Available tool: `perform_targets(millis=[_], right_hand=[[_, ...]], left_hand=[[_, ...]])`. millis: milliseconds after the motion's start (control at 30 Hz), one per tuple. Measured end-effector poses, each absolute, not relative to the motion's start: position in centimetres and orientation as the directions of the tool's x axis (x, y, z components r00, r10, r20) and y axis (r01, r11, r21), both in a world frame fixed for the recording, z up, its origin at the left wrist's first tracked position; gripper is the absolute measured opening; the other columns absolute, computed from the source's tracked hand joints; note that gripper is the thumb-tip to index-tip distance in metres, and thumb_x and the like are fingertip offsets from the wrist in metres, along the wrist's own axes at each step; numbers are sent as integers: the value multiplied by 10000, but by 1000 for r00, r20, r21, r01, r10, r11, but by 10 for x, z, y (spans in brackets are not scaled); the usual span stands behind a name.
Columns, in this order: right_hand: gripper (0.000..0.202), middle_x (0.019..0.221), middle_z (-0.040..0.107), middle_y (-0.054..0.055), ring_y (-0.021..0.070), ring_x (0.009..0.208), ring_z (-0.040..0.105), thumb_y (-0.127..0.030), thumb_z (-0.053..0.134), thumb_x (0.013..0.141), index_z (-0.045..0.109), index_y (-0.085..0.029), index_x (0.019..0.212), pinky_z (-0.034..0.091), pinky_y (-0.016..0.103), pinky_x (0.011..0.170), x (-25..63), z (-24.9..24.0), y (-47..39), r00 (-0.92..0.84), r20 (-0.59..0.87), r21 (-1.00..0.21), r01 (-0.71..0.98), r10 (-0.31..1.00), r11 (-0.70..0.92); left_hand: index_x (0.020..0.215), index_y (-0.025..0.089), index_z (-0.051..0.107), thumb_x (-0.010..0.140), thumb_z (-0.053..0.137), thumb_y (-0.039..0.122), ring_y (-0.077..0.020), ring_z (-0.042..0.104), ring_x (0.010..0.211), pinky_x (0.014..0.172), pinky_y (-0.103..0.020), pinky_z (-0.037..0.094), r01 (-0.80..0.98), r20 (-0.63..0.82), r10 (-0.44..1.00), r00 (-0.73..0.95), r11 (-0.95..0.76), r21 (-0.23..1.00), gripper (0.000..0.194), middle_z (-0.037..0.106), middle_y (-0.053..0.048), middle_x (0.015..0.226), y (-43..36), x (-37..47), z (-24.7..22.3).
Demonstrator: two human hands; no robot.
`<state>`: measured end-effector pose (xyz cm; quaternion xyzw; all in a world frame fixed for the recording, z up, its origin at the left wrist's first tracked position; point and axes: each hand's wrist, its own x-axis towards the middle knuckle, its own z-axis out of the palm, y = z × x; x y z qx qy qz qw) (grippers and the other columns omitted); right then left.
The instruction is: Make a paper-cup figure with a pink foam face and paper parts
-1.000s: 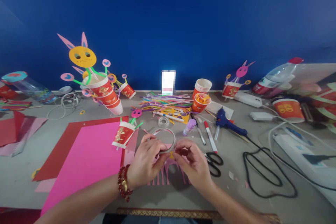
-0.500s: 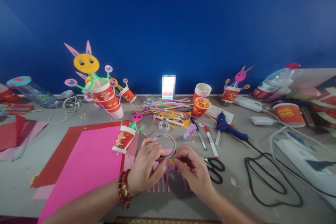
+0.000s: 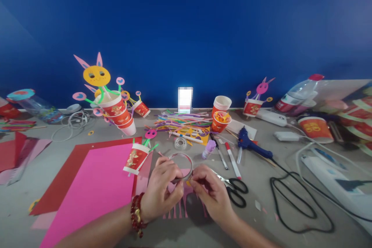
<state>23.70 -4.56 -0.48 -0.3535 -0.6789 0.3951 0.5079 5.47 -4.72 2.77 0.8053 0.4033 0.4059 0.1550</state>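
Near the front middle of the table, my left hand (image 3: 164, 188) is closed on a roll of tape (image 3: 192, 161), whose ring stands up between my hands. My right hand (image 3: 211, 190) is pinched at the ring's right lower edge; what its fingertips hold is too small to make out. A small yellow piece (image 3: 188, 183) shows between the hands. Under them lies a pink paper (image 3: 180, 201) cut into narrow strips. To the left, a red paper cup (image 3: 137, 157) with a pink face and green stems leans beside pink paper (image 3: 99, 186).
Black-handled scissors (image 3: 236, 192) lie right of my right hand. Behind them are a red-capped marker (image 3: 233, 161), a purple glue stick (image 3: 208, 149) and a blue glue gun (image 3: 252, 144) with a looped black cord. Stacked cups (image 3: 116, 110) stand at the back left.
The view has shifted slightly, so the far objects sit a little lower. Both hands stay at the tape roll, with only small finger movement.
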Motion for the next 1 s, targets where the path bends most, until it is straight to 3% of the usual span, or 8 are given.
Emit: perform_targets(millis=[500,1000], right_hand=[[125,759,591,13,189,731,580,-214,548,931,570,-229,809,442,305,696,235,-5,-48,-247,437,-867,141,865,478],[107,781,588,27,200,768,577,-212,530,944,590,-235,859,451,331,721,236,-6,-51,-253,449,-862,131,857,490]], left_hand=[[717,215,405,764,469,93,-152,482,649,757,-339,393,453,485,837,254,-546,705,145,480,29,647,-50,59,18],[680,196,444,784,470,106,-132,450,656,601,-242,374,267,295,944,150,-326,907,140,489,18,654,-52,61,3]])
